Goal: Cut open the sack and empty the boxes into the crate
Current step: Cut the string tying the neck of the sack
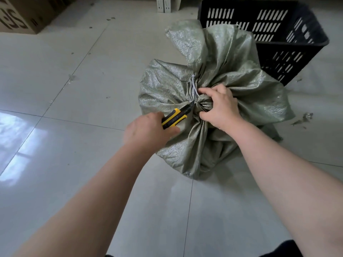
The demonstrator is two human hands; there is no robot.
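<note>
light: bright, even | glare: window-shaped reflection on the glossy floor (20, 134) at left | shadows: soft, faint | blur: left hand (148, 131) slightly smeared | edges: wide-angle bending, corners soft

1. I see a shiny floor (92, 182) made of big pale tiles with thin dark lines between them.
2. A brown cardboard carton (24, 13) with black letters sits in the floor's far left corner.
3. Pale metal posts (164, 4) stand at the far edge.
4. Small grey scraps (302, 118) lie on the floor's right side, and tinier bits dot the far left tiles.
5. Bright window light (16, 130) shines on the left tiles.
</note>
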